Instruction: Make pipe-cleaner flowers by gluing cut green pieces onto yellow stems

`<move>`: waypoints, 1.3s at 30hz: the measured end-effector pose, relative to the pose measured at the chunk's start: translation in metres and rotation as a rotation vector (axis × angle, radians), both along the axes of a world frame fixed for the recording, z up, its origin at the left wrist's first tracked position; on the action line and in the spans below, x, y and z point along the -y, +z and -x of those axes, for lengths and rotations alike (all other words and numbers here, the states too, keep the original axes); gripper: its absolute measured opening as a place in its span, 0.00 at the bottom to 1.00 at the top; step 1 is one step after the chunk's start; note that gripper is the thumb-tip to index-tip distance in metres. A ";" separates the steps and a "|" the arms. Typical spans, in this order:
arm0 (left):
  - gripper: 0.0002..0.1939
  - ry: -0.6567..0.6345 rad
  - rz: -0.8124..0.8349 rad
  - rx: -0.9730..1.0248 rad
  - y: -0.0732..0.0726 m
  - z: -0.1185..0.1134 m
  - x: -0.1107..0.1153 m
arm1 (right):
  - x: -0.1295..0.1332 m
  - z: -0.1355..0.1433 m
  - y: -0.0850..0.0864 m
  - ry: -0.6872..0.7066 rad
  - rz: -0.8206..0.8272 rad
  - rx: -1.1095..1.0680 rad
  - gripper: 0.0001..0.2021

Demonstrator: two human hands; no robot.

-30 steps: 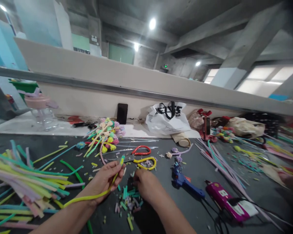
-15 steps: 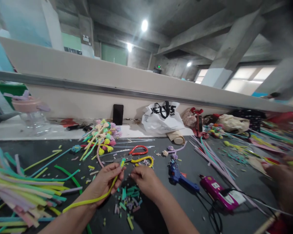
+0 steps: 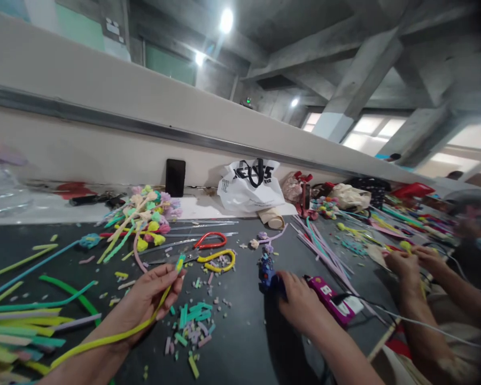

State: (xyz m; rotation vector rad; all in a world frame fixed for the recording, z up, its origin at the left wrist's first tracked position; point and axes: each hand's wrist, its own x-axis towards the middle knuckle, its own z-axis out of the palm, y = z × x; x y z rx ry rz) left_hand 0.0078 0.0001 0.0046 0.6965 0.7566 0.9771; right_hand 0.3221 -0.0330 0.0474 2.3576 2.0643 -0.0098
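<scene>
My left hand (image 3: 154,294) pinches the tip of a yellow fuzzy stem (image 3: 120,336), which has a small green piece at its end; the rest trails back over my forearm. My right hand (image 3: 300,302) is closed round the handle of a blue glue gun (image 3: 268,274), whose nozzle end shows beyond my fingers. Between the hands lie green and purple cut pieces (image 3: 194,318). Scissors with yellow handles (image 3: 218,261) and scissors with red handles (image 3: 211,240) rest just beyond my left hand.
Fuzzy stems (image 3: 20,331) are piled at the left. A flower bunch (image 3: 148,214), black phone (image 3: 175,178) and white bag (image 3: 250,187) are along the back. A magenta power strip (image 3: 331,299) lies right of my hand. Another person's hands (image 3: 412,262) work at far right.
My right hand has moved right from beside the left hand and taken hold of the glue gun. The view has turned right, showing more of the other person's arms.
</scene>
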 end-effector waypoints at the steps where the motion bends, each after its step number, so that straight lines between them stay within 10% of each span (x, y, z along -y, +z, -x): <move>1: 0.08 -0.004 -0.006 0.001 -0.001 0.000 0.000 | 0.000 -0.001 -0.003 -0.022 0.019 0.019 0.27; 14: 0.10 -0.017 -0.047 0.032 0.002 -0.003 -0.002 | -0.018 -0.020 -0.013 -0.078 -0.106 -0.085 0.22; 19: 0.09 -0.034 -0.058 0.037 0.000 -0.004 -0.002 | 0.009 0.028 0.004 -0.194 -0.310 -1.068 0.11; 28: 0.09 0.005 -0.011 0.047 0.004 -0.002 -0.001 | 0.027 0.128 0.005 -0.036 0.145 -2.217 0.06; 39: 0.09 -0.023 -0.056 0.025 0.000 -0.003 0.000 | 0.023 0.139 -0.042 -0.073 -0.075 -1.706 0.15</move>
